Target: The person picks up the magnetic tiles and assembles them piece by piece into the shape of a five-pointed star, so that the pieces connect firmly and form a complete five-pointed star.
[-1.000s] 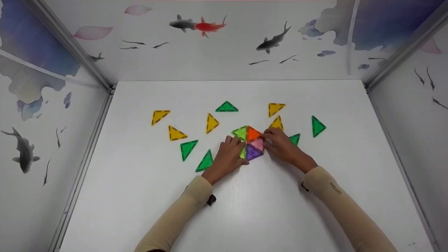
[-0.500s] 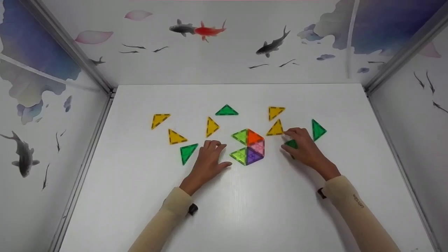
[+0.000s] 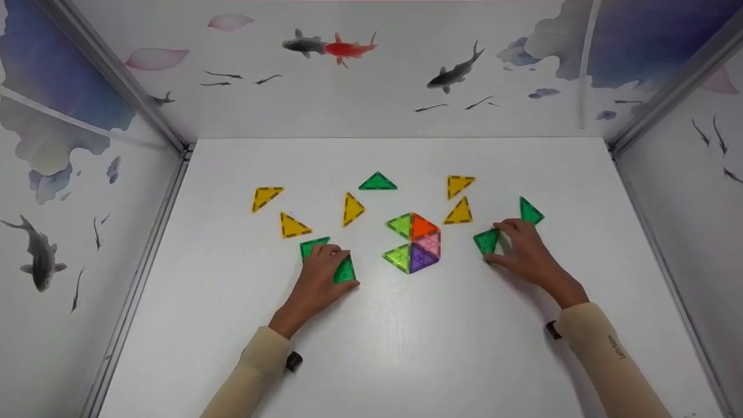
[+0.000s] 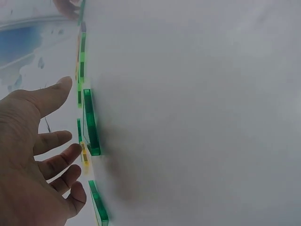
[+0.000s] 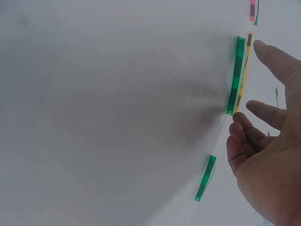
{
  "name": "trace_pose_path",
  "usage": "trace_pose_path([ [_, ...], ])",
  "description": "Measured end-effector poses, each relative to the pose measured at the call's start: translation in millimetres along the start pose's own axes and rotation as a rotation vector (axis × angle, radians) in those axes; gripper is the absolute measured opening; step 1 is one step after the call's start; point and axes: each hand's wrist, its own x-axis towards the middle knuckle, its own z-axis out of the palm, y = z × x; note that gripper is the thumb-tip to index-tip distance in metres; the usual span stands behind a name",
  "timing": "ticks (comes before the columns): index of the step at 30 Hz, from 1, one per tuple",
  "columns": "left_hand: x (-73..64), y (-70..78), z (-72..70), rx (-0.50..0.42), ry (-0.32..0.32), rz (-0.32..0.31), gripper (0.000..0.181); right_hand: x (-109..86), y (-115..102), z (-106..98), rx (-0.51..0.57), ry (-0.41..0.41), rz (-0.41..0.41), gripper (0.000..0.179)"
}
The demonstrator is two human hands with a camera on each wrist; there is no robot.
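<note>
My left hand (image 3: 313, 278) is over a green triangular magnetic tile (image 3: 346, 270), thumb and fingers spread across it. In the left wrist view that tile (image 4: 91, 123) lies on the table just beyond loosely bent fingers. Partly under the same hand is a second green tile (image 3: 307, 244). On the right, my right hand (image 3: 529, 254) has thumb and index finger apart at another green tile (image 3: 486, 241); the right wrist view has this tile (image 5: 236, 75) flat on the table. Between the hands, light green (image 3: 399, 257), orange (image 3: 422, 225), pink (image 3: 430, 242) and purple (image 3: 421, 259) tiles form a partial hexagon, its gap facing left.
Yellow triangular tiles lie at the left (image 3: 294, 225), centre (image 3: 352, 209) and right (image 3: 460, 211). One green tile (image 3: 378, 182) is at the back, another (image 3: 529, 211) beyond my right hand. Printed walls (image 3: 371, 98) enclose the white table (image 3: 395, 348).
Both hands have left the coloured cluster and moved outward, the left one to the left and the right one to the right, each to a green tile. The cluster stays in place.
</note>
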Motion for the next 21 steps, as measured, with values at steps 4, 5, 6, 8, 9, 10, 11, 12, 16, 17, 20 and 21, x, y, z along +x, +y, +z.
trace_pose_path([
  [4,-2.5,-2.6,-2.7,0.013,-0.027,-0.010,0.070,-2.8,5,-2,0.003,-0.019,-0.018,0.082],
  [5,-2.7,-2.9,-2.9,0.012,-0.036,-0.015,0.072,-3.1,5,-3,0.006,-0.030,-0.019,0.083],
  [6,-2.9,-3.0,-2.9,0.010,-0.049,-0.022,0.074,-3.4,6,-4,0.008,-0.043,-0.016,0.085],
  [8,-2.6,-3.0,-2.5,0.011,-0.072,-0.031,0.076,-3.6,6,-6,0.009,-0.077,0.008,0.089],
  [9,-2.3,-2.9,-2.1,0.013,-0.081,-0.032,0.077,-3.3,5,-8,0.008,-0.092,0.020,0.091],
  [10,-1.8,-2.6,-1.7,0.015,-0.088,-0.033,0.077,-3.0,4,-9,0.005,-0.107,0.034,0.092],
  [11,-1.4,-2.3,-1.3,0.019,-0.097,-0.035,0.077,-2.6,4,-10,0.003,-0.120,0.047,0.093],
  [12,-0.8,-1.9,-1.1,0.025,-0.105,-0.036,0.077,-1.9,3,-11,-0.002,-0.130,0.058,0.093],
  [16,1.1,-0.5,-1.9,0.046,-0.125,-0.033,0.075,1.6,-2,-14,-0.038,-0.166,0.061,0.093],
  [17,1.4,-0.3,-2.4,0.046,-0.132,-0.034,0.075,2.5,-3,-14,-0.050,-0.175,0.056,0.093],
  [20,1.4,-0.5,-4.6,0.034,-0.151,-0.023,0.072,4.7,-7,-15,-0.074,-0.200,0.048,0.092],
  [21,1.5,-0.9,-5.4,0.031,-0.164,-0.021,0.070,5.1,-8,-15,-0.078,-0.208,0.048,0.091],
])
